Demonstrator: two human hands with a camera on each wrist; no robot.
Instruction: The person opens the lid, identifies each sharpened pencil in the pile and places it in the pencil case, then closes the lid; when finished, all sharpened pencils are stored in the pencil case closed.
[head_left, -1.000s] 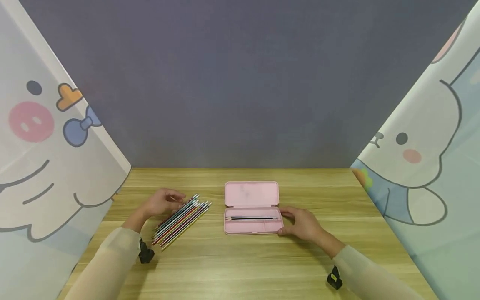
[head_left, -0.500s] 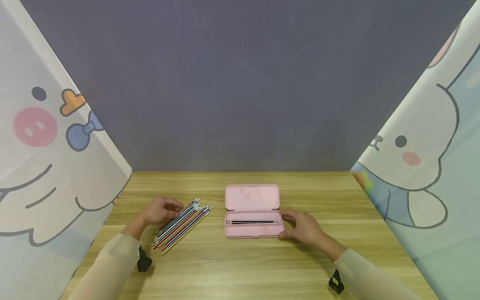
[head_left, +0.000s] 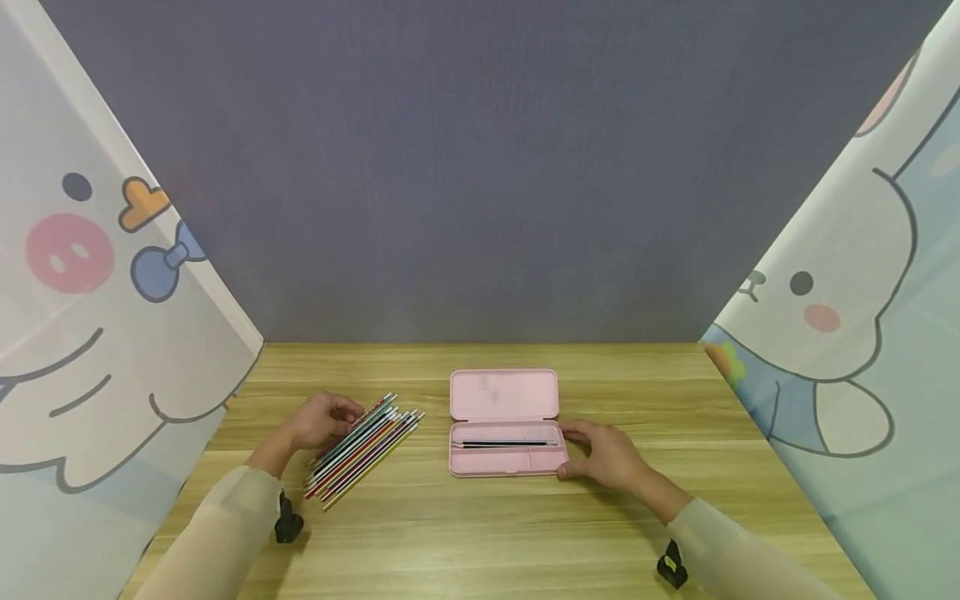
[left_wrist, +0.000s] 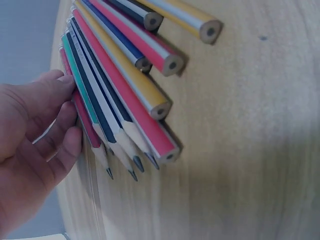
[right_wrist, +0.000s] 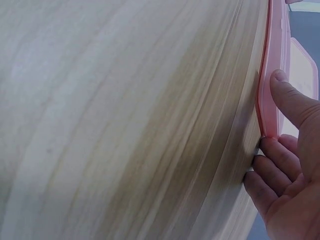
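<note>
Sharpened and unsharpened pencils (head_left: 367, 458) lie in a slanted pile on the left of the table. At the pile's left edge my left hand (head_left: 324, 421) pinches a dark red pencil (left_wrist: 86, 120), thumb on top and fingers curled at its far side; a green pencil (left_wrist: 82, 85) lies right against it. A pink pencil case (head_left: 487, 463) stands with its lid back, holding a few dark pencils (head_left: 506, 443) in its long rear compartment. My right hand (head_left: 606, 454) grips the case's right end, thumb at the front corner (right_wrist: 270, 112) and fingers behind.
The wooden table (head_left: 480, 533) runs back to a grey panel (head_left: 480, 208). Cartoon-printed curtains (head_left: 82, 350) hang along both sides. In front of the case and between it and the pile, bare wood shows.
The pencils at the pile's left edge have shifted slightly left and apart from the others, with my left hand at them. My right hand stays on the case. The head view tilted slightly earlier.
</note>
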